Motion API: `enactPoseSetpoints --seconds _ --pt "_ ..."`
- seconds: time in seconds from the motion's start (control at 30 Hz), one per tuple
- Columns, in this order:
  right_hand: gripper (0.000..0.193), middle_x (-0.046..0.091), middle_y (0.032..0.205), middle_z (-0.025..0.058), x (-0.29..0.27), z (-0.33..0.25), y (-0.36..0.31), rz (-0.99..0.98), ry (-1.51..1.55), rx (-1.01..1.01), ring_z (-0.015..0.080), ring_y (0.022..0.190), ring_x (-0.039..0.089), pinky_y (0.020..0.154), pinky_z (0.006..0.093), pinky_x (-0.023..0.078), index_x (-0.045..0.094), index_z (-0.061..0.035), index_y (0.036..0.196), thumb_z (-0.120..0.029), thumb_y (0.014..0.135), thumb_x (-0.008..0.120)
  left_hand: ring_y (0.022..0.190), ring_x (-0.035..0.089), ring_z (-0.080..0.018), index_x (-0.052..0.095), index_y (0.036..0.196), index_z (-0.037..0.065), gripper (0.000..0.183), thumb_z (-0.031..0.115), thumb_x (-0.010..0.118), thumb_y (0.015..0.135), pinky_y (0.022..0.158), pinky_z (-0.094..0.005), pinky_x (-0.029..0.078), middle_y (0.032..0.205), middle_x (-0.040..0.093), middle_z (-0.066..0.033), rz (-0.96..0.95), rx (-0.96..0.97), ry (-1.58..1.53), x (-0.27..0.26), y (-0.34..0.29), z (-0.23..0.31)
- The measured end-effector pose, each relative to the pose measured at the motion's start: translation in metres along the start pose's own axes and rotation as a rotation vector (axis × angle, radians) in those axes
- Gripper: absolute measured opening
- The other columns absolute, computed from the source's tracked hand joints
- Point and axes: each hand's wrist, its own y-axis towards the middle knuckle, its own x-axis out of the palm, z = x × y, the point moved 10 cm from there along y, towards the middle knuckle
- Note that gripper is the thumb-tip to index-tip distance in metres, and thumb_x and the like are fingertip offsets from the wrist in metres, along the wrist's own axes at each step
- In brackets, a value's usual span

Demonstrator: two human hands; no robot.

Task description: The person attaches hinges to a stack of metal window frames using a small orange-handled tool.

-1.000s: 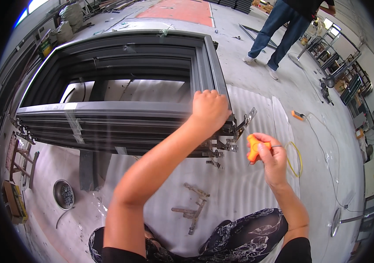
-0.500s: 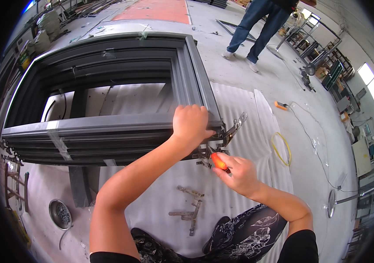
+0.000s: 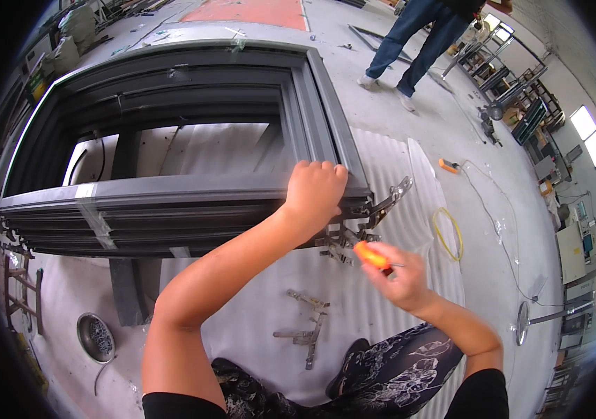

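My left hand is closed over the near right corner of a stack of dark grey window frames. The fingers curl over the inner edge of the top frame. My right hand grips a screwdriver by its orange and red handle, just right of that corner. The screwdriver's tip is hard to make out against several metal friction hinges that stick out below the corner. Another metal hinge arm juts out to the right. On the floor sheet in front of me lies a loose hinge.
A metal bowl of small screws stands on the floor at left. White foam sheeting covers the floor under the stack. A yellow cord loop and an orange tool with a cable lie at right. A person stands beyond.
My right hand has moved right with the screwdriver. My left hand and the near right corner of the frames now appear a little farther right.
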Motion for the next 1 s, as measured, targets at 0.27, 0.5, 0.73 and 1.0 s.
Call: enactPoseSetpoints --seconds 0.27,0.5,0.73,1.0 --pt "0.027 0.066 0.081 0.0051 0.176 0.093 -0.106 -0.137 0.797 0.927 0.0102 0.07 0.063 0.063 0.0242 0.053 0.06 0.0048 0.108 -0.018 0.093 0.063 0.079 0.062 -0.0237 0.056 0.095 0.008 0.053 0.041 0.083 0.062 0.074 -0.0358 0.046 0.078 0.059 -0.0046 0.003 -0.047 -0.067 -0.008 -0.018 -0.029" --pt "0.026 0.067 0.079 0.0072 0.21 0.125 -0.13 0.322 0.679 1.066 0.0114 0.065 0.063 0.063 0.0254 0.054 0.064 0.0054 0.101 -0.016 0.088 0.067 0.079 0.061 -0.0236 0.058 0.097 0.008 0.052 0.04 0.081 0.063 0.073 -0.036 0.045 0.077 0.057 -0.0048 0.0 -0.006 -0.033 -0.015 -0.017 -0.022" --pt "0.02 0.064 0.066 0.0077 0.21 0.122 -0.116 0.427 0.45 0.955 0.0147 0.055 0.056 0.056 0.0297 0.044 0.067 0.0002 0.093 -0.018 0.085 0.068 0.089 0.061 -0.0263 0.059 0.103 0.006 0.052 0.038 0.08 0.068 0.082 -0.0396 0.045 0.086 0.061 -0.0068 -0.067 -0.033 -0.032 -0.015 -0.015 -0.019" --pt "0.02 0.063 0.065 0.0127 0.206 0.128 -0.13 0.475 0.347 0.997 0.0276 0.055 0.058 0.055 0.0342 0.044 0.067 -0.0006 0.09 -0.019 0.081 0.07 0.088 0.061 -0.0252 0.059 0.103 0.006 0.053 0.042 0.079 0.069 0.083 -0.0387 0.045 0.085 0.06 -0.0066 -0.039 -0.037 -0.012 -0.016 -0.014 -0.017"
